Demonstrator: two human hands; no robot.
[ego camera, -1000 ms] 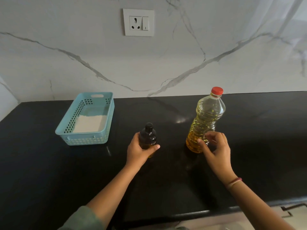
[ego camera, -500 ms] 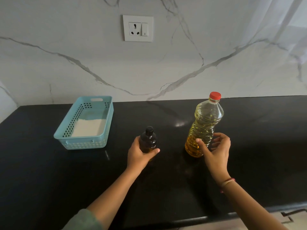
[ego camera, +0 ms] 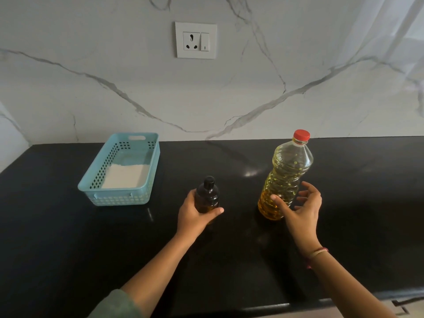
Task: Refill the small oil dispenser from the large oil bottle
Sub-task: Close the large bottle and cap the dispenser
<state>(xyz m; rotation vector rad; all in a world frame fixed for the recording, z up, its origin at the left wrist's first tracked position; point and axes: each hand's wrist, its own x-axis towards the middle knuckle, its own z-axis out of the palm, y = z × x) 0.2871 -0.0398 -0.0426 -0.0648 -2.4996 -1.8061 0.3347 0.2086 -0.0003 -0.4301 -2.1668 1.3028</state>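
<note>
The small oil dispenser (ego camera: 207,195), still capped, is clasped upright on the counter (ego camera: 68,237) by the left hand (ego camera: 193,214), presumably to steady it. At 3 o'clock from it, the large oil bottle (ego camera: 285,177) is flanked by the spread right hand (ego camera: 298,208), thumb touching, fingers clear. Compared with the previous frame, the right-hand fingers are spread slightly wider; the bottle stands unmoved.

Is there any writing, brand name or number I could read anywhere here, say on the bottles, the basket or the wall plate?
No readable words, brands or numbers anywhere.
Big oil bottle: clear plastic, no label showing.
Small dark bottle: no label visible.
Blue basket: plain.
Wall socket plate: only a short vertical mark on the switch, not a word.
</note>
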